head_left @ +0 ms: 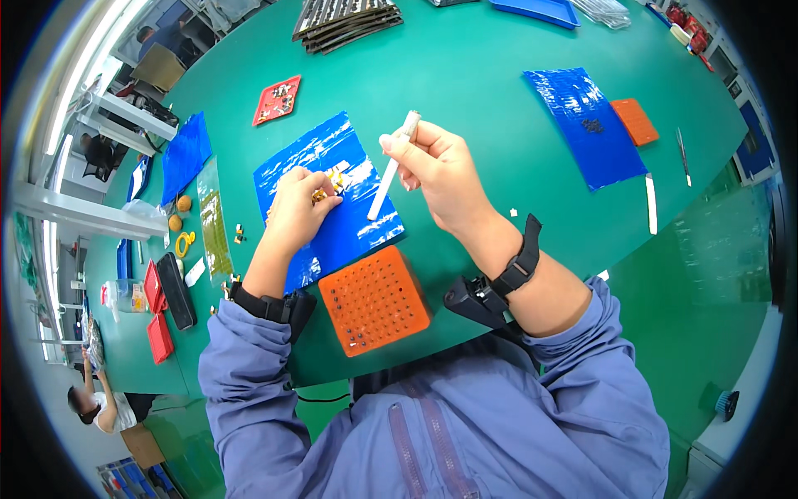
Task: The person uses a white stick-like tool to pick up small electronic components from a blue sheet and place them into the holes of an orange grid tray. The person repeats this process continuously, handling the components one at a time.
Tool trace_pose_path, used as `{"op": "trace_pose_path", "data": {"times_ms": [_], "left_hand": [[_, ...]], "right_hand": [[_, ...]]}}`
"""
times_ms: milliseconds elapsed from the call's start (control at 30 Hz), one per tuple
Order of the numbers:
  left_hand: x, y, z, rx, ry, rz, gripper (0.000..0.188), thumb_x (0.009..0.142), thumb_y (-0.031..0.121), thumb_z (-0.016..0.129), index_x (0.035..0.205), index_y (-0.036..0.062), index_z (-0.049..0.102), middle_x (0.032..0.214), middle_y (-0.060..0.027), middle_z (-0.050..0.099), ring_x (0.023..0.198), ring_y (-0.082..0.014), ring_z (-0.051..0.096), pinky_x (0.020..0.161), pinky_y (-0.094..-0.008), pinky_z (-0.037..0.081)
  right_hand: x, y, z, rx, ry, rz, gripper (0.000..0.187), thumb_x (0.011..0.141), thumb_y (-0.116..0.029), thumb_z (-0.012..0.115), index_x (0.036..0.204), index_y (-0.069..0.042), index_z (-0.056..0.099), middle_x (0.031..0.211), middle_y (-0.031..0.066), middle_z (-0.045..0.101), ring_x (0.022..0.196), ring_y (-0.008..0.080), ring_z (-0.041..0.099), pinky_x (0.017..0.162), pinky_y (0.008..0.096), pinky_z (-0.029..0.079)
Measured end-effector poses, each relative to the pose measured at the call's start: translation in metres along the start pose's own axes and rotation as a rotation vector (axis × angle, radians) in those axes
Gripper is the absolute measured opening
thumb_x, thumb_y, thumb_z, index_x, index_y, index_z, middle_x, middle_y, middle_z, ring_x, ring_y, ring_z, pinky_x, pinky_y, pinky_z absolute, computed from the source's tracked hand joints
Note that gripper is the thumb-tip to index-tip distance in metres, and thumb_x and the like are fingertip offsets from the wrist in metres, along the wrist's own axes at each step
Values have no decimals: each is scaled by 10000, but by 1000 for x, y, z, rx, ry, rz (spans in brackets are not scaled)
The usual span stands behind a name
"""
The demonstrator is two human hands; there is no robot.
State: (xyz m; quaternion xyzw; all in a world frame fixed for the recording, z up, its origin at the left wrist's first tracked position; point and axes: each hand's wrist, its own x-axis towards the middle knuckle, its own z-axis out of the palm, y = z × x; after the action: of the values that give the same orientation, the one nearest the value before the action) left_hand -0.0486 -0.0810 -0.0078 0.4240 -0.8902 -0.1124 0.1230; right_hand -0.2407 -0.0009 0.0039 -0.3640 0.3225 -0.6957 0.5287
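Note:
A long flat white stick (383, 190) slants down from my right hand (445, 170), pinched between thumb and fingers. Its upper end looks beige and wrapped, and the lower end reaches the blue sheet (307, 237). On that sheet, my left hand (299, 204) curls over a heap of small gold and white parts (339, 176). The fingertips are drawn together at the heap, with gold showing between them; what exactly they grip is partly hidden. Just in front of the sheet stands an orange block (374, 303) with rows of holes, a few dark pins in its near corner.
A red tray (277, 101) of small metal parts lies beyond the sheet. Farther right are another blue sheet (582, 133) with dark bits, an orange block (635, 122) and tweezers (683, 156). Stacked dark trays (345, 23) stand at the back. Red boxes (160, 337) sit left.

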Motion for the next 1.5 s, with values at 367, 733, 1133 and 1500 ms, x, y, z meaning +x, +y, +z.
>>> {"op": "trace_pose_path", "data": {"times_ms": [367, 733, 1133, 1500], "left_hand": [[-65, 38, -57, -1023, 111, -162, 87, 784, 11, 594, 796, 7, 508, 717, -26, 552, 665, -77, 532, 603, -192, 409], [-91, 17, -16, -1947, 60, 63, 159, 837, 129, 555, 826, 89, 402, 693, -33, 484, 690, -155, 499, 675, -324, 431], [-95, 21, -12, -2085, -21, 181, 130, 806, 97, 586, 800, 61, 462, 716, -63, 476, 672, -188, 501, 604, -294, 424], [-96, 21, -13, -2041, -27, 195, 125, 802, 84, 590, 796, 54, 469, 715, -71, 489, 672, -181, 514, 598, -278, 438]], "right_hand": [[-11, -16, 7, -9, -76, -43, 46, 794, -65, 579, 797, -23, 559, 658, -8, 513, 548, 45, 453, 500, 173, 357], [-29, -23, 20, -173, -362, 106, 105, 758, -2, 626, 849, 11, 575, 772, 40, 583, 677, 75, 556, 601, 186, 433], [-34, -14, 25, -270, -439, 140, 114, 754, 6, 629, 860, 3, 587, 789, 32, 595, 724, 60, 549, 618, 185, 419], [-33, -13, 27, -352, -445, 54, 112, 741, 21, 623, 846, 20, 584, 776, 59, 599, 692, 87, 548, 607, 202, 420]]}}
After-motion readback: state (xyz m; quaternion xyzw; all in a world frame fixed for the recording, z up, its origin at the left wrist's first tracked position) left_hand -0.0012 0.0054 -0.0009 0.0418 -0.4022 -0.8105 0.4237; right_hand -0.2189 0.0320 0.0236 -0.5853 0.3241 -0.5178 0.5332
